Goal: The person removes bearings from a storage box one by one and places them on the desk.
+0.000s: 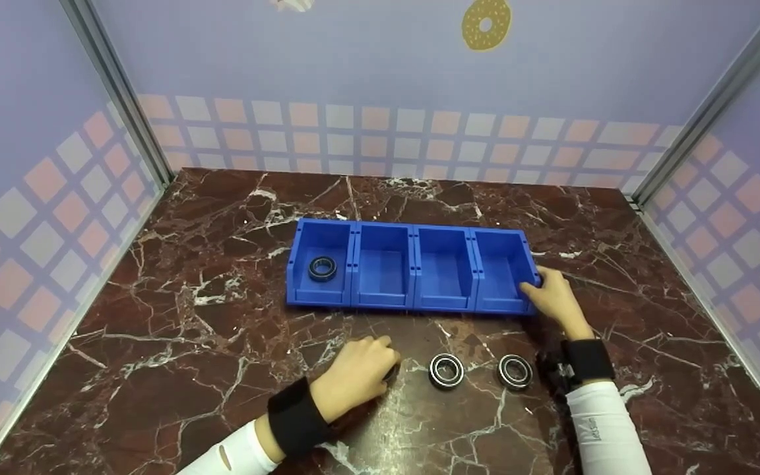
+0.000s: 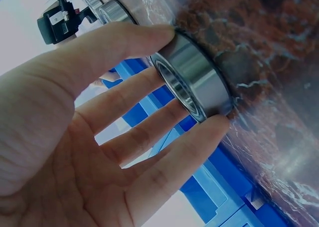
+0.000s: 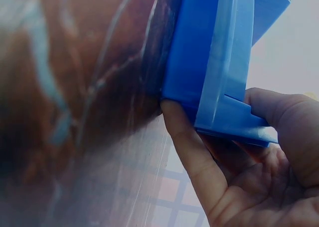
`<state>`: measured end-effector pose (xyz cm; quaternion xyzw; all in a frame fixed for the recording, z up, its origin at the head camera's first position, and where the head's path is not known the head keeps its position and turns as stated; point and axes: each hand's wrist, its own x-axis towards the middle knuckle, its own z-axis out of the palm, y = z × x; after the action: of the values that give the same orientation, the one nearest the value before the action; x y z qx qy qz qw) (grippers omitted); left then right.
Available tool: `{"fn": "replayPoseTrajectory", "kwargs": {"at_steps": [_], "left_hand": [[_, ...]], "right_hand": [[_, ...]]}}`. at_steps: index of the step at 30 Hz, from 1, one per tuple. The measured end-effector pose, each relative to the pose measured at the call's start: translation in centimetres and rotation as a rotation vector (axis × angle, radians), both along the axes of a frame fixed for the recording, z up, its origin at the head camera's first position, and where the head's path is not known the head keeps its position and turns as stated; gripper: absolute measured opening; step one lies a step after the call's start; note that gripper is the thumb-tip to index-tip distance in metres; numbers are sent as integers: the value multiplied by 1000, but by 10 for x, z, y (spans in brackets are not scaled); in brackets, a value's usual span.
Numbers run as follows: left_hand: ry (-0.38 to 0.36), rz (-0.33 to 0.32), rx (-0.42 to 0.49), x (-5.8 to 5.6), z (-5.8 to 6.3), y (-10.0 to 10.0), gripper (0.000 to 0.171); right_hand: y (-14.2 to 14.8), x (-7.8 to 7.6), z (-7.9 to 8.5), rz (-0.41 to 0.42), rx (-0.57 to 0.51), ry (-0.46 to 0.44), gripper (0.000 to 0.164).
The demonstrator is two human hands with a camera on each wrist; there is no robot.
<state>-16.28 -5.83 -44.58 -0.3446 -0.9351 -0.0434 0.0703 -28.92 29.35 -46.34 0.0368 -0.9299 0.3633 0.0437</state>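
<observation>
My left hand grips a ball bearing down on the marble table, thumb on one side and fingers on the other; in the head view the hand hides most of it. My right hand holds the right end wall of a blue four-compartment bin row, thumb over the rim and fingers outside, as the right wrist view also shows. A dark-ringed bearing lies in the leftmost compartment. To the right of my left hand, a bearing and another bearing lie flat on the table.
The dark red marble table has white veins. A patterned back wall and side panels enclose it, with metal posts at the back corners. Black straps wrap both wrists.
</observation>
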Motion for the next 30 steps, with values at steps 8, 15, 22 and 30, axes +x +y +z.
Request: {"fn": "replayPoseTrajectory", "kwargs": {"at_steps": [8, 15, 22, 30], "left_hand": [[-6, -8, -4, -1, -1, -2, 20], [-9, -22, -15, -1, 0, -2, 23], [-18, -46, -1, -2, 1, -4, 23], [-47, -53, -31, -4, 4, -5, 24]], "right_hand": [[0, -1, -2, -7, 5, 1, 33], [1, 0, -2, -9, 0, 7, 32], [1, -1, -1, -12, -2, -2, 33], [1, 0, -1, -13, -6, -2, 34]]}}
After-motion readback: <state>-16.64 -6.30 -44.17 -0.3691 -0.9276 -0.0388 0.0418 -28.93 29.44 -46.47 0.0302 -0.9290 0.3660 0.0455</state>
